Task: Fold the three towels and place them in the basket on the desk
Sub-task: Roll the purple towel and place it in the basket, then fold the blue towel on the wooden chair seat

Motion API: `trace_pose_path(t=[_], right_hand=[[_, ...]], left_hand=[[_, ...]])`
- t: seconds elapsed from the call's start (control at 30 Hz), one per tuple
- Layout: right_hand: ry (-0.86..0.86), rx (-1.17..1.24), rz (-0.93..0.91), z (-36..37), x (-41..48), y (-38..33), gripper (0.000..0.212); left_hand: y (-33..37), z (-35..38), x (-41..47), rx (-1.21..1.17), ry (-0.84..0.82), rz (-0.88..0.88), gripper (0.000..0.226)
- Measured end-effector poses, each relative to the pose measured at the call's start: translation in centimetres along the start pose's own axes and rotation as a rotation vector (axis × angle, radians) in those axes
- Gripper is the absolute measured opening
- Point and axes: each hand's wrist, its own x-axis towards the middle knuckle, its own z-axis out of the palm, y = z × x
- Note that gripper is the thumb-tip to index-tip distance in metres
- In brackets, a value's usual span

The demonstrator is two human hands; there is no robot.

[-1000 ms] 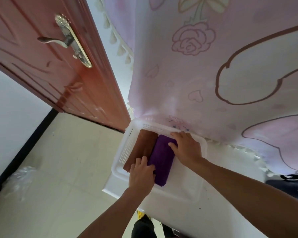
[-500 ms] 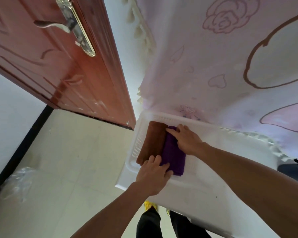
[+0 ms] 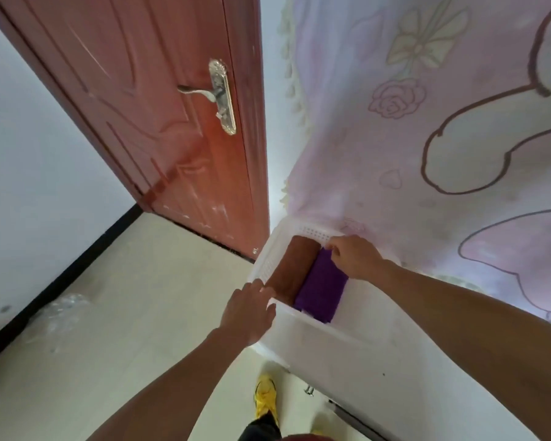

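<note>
In basket (image 3: 267, 260), purple towel (image 3: 320, 291) runs near-to-far; right hand (image 3: 355, 256) grips its far end, left hand (image 3: 248, 310), fingers straight, by near rim.

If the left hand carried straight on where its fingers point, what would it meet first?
Probably the near end of the brown towel, just past the basket rim where the fingertips of the left hand sit; height above it is unclear.

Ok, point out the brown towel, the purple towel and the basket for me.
brown towel (image 3: 295, 268), head view, middle of its top face.
purple towel (image 3: 322, 289), head view, middle of its folded top.
basket (image 3: 265, 264), head view, its perforated left wall.
</note>
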Motion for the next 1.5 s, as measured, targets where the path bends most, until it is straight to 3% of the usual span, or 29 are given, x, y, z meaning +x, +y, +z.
trace_pose_path(t=[0.13, 0.3, 0.67, 0.87, 1.07, 1.5], right_hand=[[0.054, -0.013, -0.337, 1.0, -2.9, -5.6, 0.027], [-0.112, -0.151, -0.688, 5.4, -9.3, -15.3, 0.031], [-0.272, -0.539, -1.471, 16.8, -31.3, -41.3, 0.04], [-0.296, -0.624, -1.761, 26.8, -49.8, -53.4, 0.041], [-0.364, -0.67, -1.996, 34.2, -67.8, -60.4, 0.041], [-0.45, -0.823, -2.42, 50.1, -93.6, -75.0, 0.042]], left_hand=[[-2.0, 0.2, -7.3, -0.076, 0.006, -0.316, 0.038], [-4.1, 2.2, -22.0, -0.081, -0.063, -0.645, 0.037], [-3.2, 6.6, -57.8, -0.217, 0.145, -1.337, 0.036], [0.0, 12.4, -78.6, -0.244, 0.155, -1.581, 0.034], [4.6, 16.8, -96.0, -0.323, 0.165, -1.828, 0.031], [6.7, 27.3, -117.8, -0.553, 0.332, -2.19, 0.03]])
